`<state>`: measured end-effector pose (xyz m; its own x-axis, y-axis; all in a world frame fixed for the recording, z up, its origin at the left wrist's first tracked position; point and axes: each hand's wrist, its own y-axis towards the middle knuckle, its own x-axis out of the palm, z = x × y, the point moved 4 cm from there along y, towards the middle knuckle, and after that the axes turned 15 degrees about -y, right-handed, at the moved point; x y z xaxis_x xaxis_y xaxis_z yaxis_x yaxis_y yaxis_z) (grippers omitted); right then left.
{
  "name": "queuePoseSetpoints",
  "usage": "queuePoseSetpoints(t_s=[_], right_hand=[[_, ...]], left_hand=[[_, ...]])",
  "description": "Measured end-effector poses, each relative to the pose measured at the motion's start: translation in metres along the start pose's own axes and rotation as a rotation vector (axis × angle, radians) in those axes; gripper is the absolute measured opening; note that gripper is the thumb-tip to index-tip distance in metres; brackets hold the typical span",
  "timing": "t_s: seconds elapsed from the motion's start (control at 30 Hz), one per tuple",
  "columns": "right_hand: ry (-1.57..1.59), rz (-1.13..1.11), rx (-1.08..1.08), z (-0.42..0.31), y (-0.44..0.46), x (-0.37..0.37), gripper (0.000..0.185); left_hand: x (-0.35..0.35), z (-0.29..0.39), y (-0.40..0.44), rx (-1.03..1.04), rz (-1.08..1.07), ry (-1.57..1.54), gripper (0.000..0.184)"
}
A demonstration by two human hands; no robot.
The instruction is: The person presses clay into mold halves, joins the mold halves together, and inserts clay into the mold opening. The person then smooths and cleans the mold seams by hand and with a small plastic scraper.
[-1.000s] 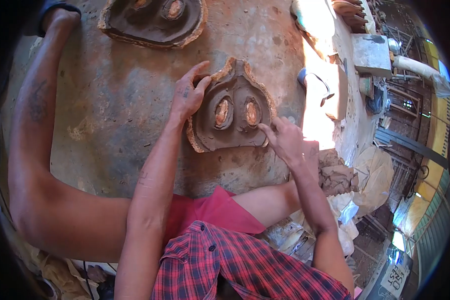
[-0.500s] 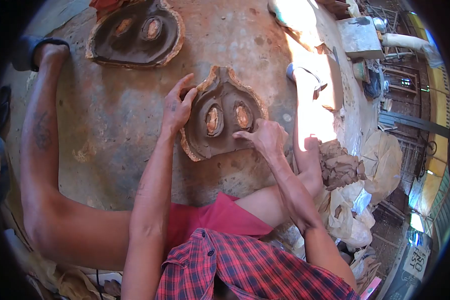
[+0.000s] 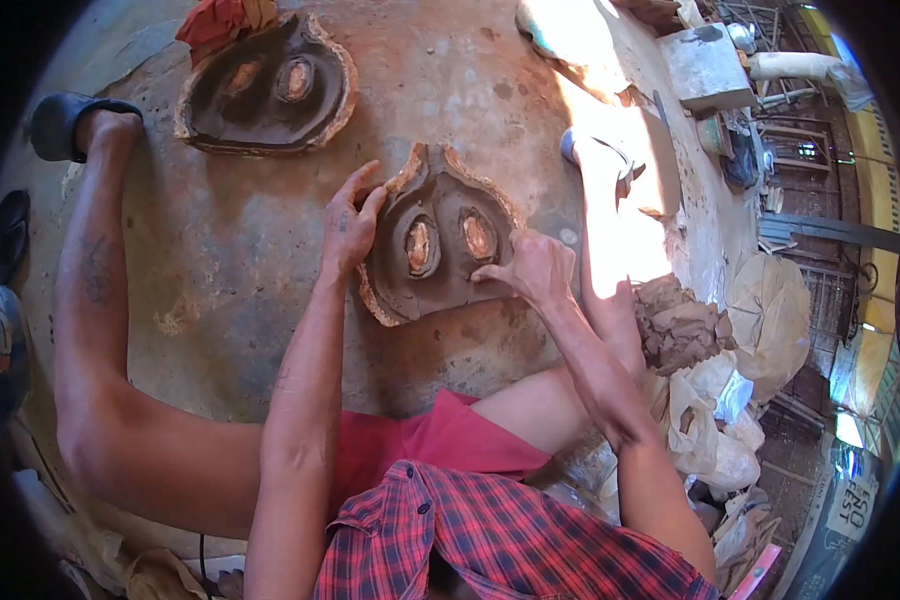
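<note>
A mould lined with dark clay lies on the floor between my hands, with two oval raised parts inside and a rough pale rim. My left hand rests at its left rim, thumb and fingers apart. On the lower right of the mould, the thumb of my right hand touches the clay while the other fingers are curled in at the rim. A second clay-lined mould of similar shape lies farther off at the upper left.
A red cloth touches the far mould. To the right are a pile of brown clay, plastic bags and a grey block. Dark sandals lie at the left. My legs spread on both sides.
My right thumb has moved inward from the right rim onto the clay. My left hand stays at the left rim. The view has shifted, bringing the far mould and red cloth further in.
</note>
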<state>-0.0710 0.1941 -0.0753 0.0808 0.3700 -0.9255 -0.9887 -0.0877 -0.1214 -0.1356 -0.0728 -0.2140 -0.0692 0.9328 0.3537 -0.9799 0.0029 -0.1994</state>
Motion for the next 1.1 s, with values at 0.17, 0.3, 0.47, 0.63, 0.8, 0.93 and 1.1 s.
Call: queuePoseSetpoints(t_s=[0.17,0.3,0.47,0.63,0.8,0.93,1.1], right_hand=[[0.004,-0.115,0.019,0.007,0.004,-0.003,0.081],[0.031,0.043,-0.087,0.005,0.002,-0.006,0.085],[-0.037,-0.164,-0.142,0.011,0.017,-0.003,0.087],[-0.047,-0.186,-0.244,0.009,0.029,-0.037,0.075],[0.054,0.026,-0.244,0.004,0.083,-0.046,0.057],[0.046,0.105,-0.443,-0.038,0.125,-0.047,0.066],[0.001,0.033,-0.717,-0.064,0.162,-0.022,0.074]], left_hand=[[0.001,0.0,-0.004,-0.008,-0.002,-0.031,0.046],[0.002,0.005,-0.008,-0.023,0.004,-0.002,0.047],[0.003,0.004,-0.008,-0.026,0.009,0.005,0.047],[0.002,0.003,-0.008,-0.03,0.014,-0.023,0.047],[0.004,0.009,-0.01,-0.042,0.02,-0.004,0.048],[0.003,0.008,-0.011,-0.063,0.024,-0.018,0.048],[0.005,0.014,-0.013,-0.076,0.026,-0.039,0.048]])
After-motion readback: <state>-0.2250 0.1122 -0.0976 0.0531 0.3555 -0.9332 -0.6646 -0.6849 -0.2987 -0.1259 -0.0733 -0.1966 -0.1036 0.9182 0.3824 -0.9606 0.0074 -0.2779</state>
